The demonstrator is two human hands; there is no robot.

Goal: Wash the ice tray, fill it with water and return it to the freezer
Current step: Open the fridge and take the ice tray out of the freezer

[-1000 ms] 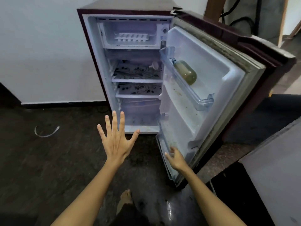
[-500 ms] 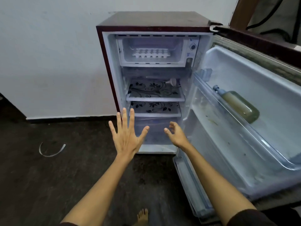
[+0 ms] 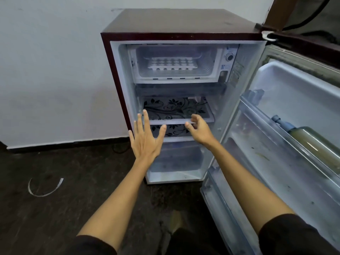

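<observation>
— Where is the ice tray (image 3: pixel 172 64)?

— In the freezer compartment (image 3: pixel 219 70) at the top of the small fridge (image 3: pixel 184 21), lying flat on its floor, with open room on both sides and above it. The compartment's front is open.

— And the hands?

— Both are held out in front of the patterned shelves (image 3: pixel 176 109), below the freezer and touching nothing. The left hand (image 3: pixel 145 140) is flat, fingers straight and spread. The right hand (image 3: pixel 200 129) has loosely curled fingers with a gap between thumb and fingers; its grip holds nothing.

— Any edges to mind?

— The door (image 3: pixel 294 148) stands wide open on the right, its rack holding a bottle (image 3: pixel 311 142) on its side. The floor (image 3: pixel 55 208) lies bare on the left, apart from a curved white strip (image 3: pixel 44 188).

— What changed from half a second ago?

— Both hands have risen from the crisper level to the shelves, and the fridge looms nearer.
</observation>
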